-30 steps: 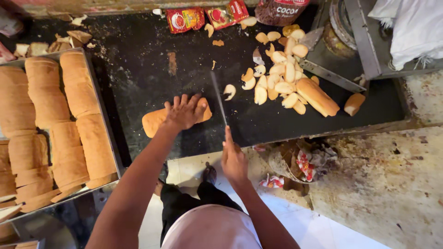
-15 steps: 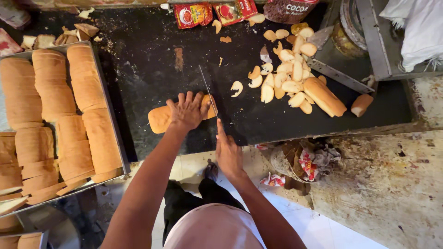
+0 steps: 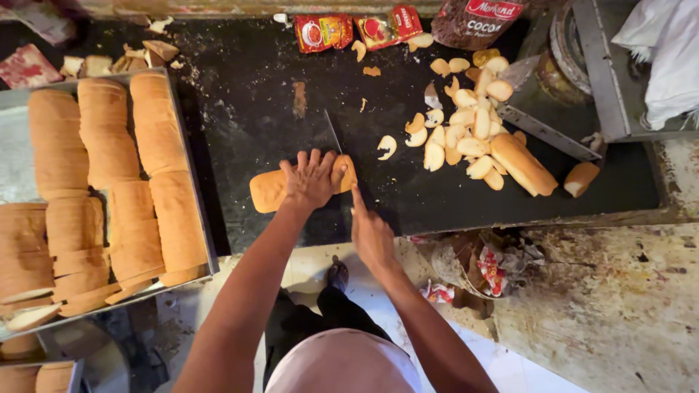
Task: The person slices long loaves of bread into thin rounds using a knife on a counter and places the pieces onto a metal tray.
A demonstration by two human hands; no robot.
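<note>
Right under the left hand [image 3: 312, 182] lies a bread roll [image 3: 271, 189], its long axis running crosswise, palm flat and fingers spread over its right end. Just beside it, the right hand [image 3: 371, 231] grips a knife [image 3: 333, 134], forefinger along the spine, blade at the roll's right end and pointing away. Farther right sit pale, soft-looking slices [image 3: 466, 124]; left, a tray [image 3: 191, 164] of smooth tan loaves.

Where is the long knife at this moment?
In the head view, the long knife is mid-counter in the right hand, its blade against the golden bread loaf under the left hand.
</note>
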